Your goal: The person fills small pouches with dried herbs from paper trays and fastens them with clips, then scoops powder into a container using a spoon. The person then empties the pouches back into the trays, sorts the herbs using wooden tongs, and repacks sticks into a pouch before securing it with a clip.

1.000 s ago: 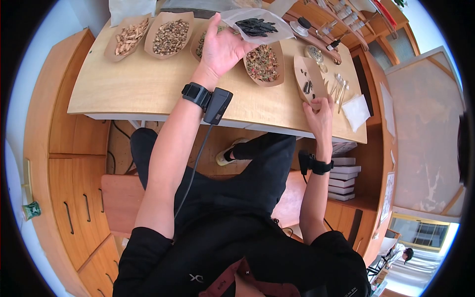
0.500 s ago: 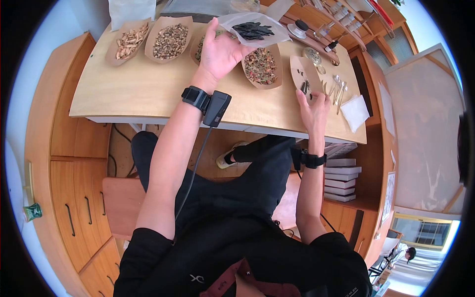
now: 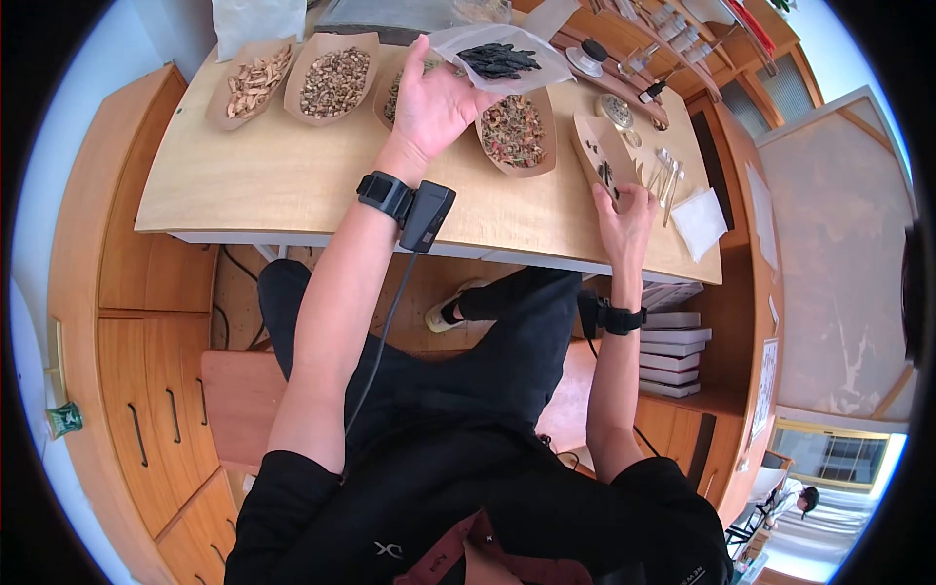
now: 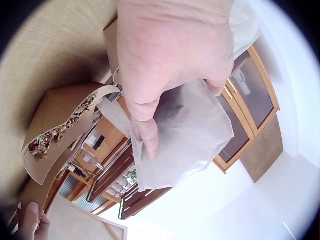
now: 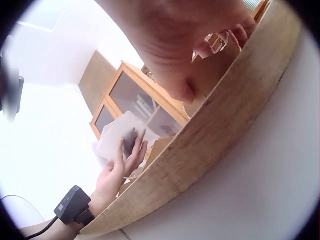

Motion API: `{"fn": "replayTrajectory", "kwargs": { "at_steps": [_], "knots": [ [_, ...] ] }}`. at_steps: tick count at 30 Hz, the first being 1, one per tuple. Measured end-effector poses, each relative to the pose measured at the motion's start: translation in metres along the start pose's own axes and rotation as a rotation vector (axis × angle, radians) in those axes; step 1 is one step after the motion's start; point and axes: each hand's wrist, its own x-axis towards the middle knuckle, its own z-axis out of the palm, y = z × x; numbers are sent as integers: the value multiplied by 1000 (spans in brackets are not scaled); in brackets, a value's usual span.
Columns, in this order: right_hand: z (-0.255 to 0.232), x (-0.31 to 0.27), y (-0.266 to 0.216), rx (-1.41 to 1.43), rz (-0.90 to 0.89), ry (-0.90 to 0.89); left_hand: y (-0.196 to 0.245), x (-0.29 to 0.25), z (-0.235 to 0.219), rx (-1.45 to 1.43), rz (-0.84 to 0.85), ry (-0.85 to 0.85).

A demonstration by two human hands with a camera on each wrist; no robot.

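My left hand (image 3: 434, 115), palm up, holds a translucent white pouch (image 3: 548, 60) above the table's far side, thumb standing away from it. Long, dark dried pieces (image 3: 499, 60) show through the pouch. In the left wrist view, fingers lie along one edge of the pouch (image 4: 185, 135). My right hand (image 3: 626, 220) grips the near end of a brown paper tray (image 3: 602, 144), thumb and fingers on either side. A few small dark pieces (image 3: 605, 174) lie inside this tray. The right wrist view shows the right hand (image 5: 185, 50) low over the table edge.
Paper trays of pale slices (image 3: 255, 83), chopped brown bits (image 3: 333, 80) and a mixed flower blend (image 3: 514, 132) stand across the table (image 3: 341, 190). Small metal tools (image 3: 669, 174) and a folded white cloth (image 3: 700, 220) lie at right. Bottles (image 3: 653, 90) stand on a rack behind.
The right hand shifts left, its thumb reaching into the tray half a second ago and now back at its near end. The left hand and pouch have drifted slightly left.
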Motion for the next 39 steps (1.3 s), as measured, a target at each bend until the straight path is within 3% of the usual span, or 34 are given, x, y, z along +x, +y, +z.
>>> {"fn": "replayTrajectory", "kwargs": {
  "at_steps": [7,11,13,19,28,30,39],
  "knots": [
    [-32,6,0,79,-152,65,0,1,-6,-91,-5,-16],
    [-69,15,-22,247,-146,-12,0,2,-9,-75,6,10],
    [-89,20,-43,225,-304,-41,-1,2,-7,-69,12,20],
    [-104,29,-92,462,-305,-218,-2,1,2,-49,45,56],
    [-106,52,-138,233,-373,-270,0,-3,9,-47,67,178],
    [-107,60,-141,84,-509,-206,-1,-1,7,-34,78,164],
    [-118,81,-180,-137,-724,-144,-2,-2,10,-113,70,116]
  ]
}}
